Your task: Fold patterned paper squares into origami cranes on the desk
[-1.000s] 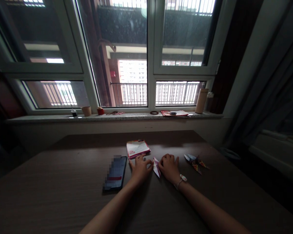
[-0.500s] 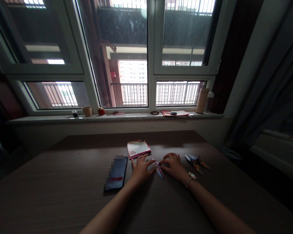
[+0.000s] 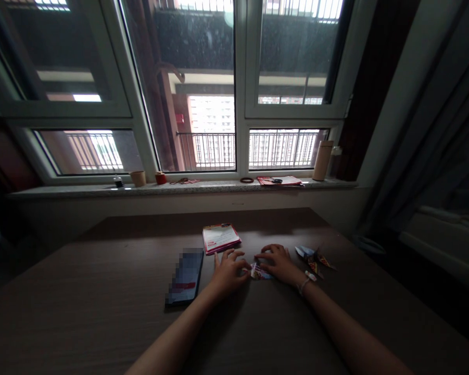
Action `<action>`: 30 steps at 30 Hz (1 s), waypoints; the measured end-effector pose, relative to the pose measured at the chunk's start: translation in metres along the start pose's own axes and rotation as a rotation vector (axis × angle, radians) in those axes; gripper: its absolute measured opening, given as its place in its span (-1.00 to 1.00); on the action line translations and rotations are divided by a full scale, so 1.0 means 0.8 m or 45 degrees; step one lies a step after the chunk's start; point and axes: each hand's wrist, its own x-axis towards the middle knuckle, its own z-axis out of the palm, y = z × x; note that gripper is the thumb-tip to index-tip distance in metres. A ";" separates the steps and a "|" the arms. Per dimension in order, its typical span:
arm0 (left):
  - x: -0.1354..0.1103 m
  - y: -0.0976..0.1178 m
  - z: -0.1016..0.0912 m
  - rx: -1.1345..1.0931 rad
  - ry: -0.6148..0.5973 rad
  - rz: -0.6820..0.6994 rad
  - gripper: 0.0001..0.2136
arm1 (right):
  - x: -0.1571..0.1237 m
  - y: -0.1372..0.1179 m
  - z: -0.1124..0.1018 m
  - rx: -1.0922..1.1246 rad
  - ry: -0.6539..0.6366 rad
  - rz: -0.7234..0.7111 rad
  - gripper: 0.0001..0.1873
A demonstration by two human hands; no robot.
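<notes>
A small folded piece of patterned paper (image 3: 260,272) lies on the dark wooden table (image 3: 101,312) between my hands. My left hand (image 3: 229,271) rests on the table with curled fingers, its fingertips pressing the paper's left edge. My right hand (image 3: 278,262) presses on the paper's right side with bent fingers; a bracelet sits on that wrist. Both hands hold the paper down flat.
A phone (image 3: 186,276) lies left of my left hand. A pink-edged paper pack (image 3: 220,238) sits just beyond my hands. Folded paper figures (image 3: 313,258) lie to the right. The windowsill (image 3: 218,186) holds small cups, a tall cylinder (image 3: 321,160) and a red booklet.
The folded paper turned from standing at a slant between my hands to lying flatter and sideways. My right hand slid a little right and forward; my left stayed nearly in place.
</notes>
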 end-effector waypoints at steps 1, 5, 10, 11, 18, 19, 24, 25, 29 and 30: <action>0.000 -0.001 0.001 -0.006 -0.002 0.019 -0.80 | 0.001 0.001 0.002 0.000 0.027 0.000 -0.67; 0.003 -0.001 0.004 -0.038 0.006 0.065 -0.79 | 0.005 0.003 0.009 0.014 0.138 0.019 -0.70; 0.004 0.002 0.006 0.018 0.071 0.009 -0.83 | 0.002 -0.002 -0.002 0.112 0.237 -0.072 -0.77; 0.004 0.002 0.006 0.041 0.098 -0.007 -0.84 | 0.001 -0.003 -0.004 0.123 0.241 -0.112 -0.79; 0.005 0.000 0.005 0.036 0.117 -0.033 -0.86 | 0.000 -0.008 0.002 0.096 0.089 -0.199 -0.85; 0.006 0.000 0.005 0.022 0.115 -0.036 -0.87 | 0.001 -0.008 0.004 0.091 0.085 -0.184 -0.84; 0.007 -0.002 0.008 -0.024 0.116 -0.019 -0.81 | 0.000 -0.010 0.007 0.073 0.088 -0.132 -0.79; 0.006 -0.002 0.009 -0.019 0.115 -0.032 -0.78 | -0.001 -0.011 0.007 0.065 0.086 -0.130 -0.78; 0.006 -0.001 0.010 0.006 0.074 -0.064 -0.80 | -0.002 -0.014 0.010 0.020 0.082 -0.126 -0.74; 0.006 -0.002 0.010 0.008 0.065 -0.063 -0.80 | -0.002 -0.015 0.011 0.010 0.087 -0.123 -0.73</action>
